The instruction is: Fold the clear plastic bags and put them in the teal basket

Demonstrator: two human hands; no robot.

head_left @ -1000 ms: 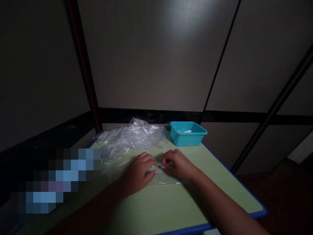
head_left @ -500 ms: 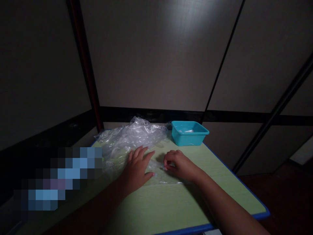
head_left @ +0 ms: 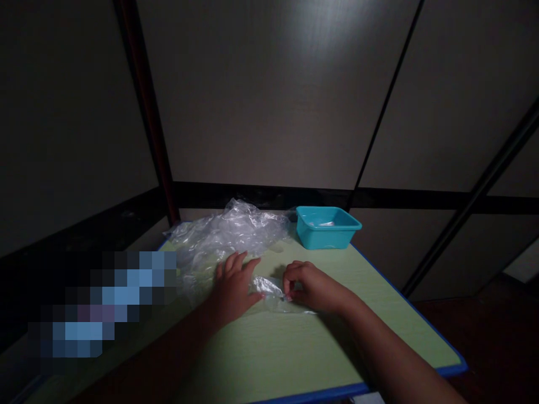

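Observation:
My left hand (head_left: 234, 287) lies on the table with its fingers spread, at the left end of a clear plastic bag (head_left: 268, 287). Opposite it, my right hand (head_left: 310, 285) has thumb and fingertips pinched together on that bag, near its right part. Between the two hands the film is puckered and catches the light. Whether something small sits inside it is too dim to tell. Behind my left hand spreads a crumpled heap of clear plastic bags (head_left: 246, 227).
A turquoise plastic basket (head_left: 326, 240) stands at the back right of the light green table (head_left: 269, 359), with something whitish inside. Blue edging (head_left: 452, 370) runs round the tabletop. Panelled doors (head_left: 261, 101) rise right behind it. A blurred-out patch covers the left side.
My right hand has shifted slightly down, still pinching. The film between my hands now stands puckered and shinier. My left hand has drawn back a little to the left.

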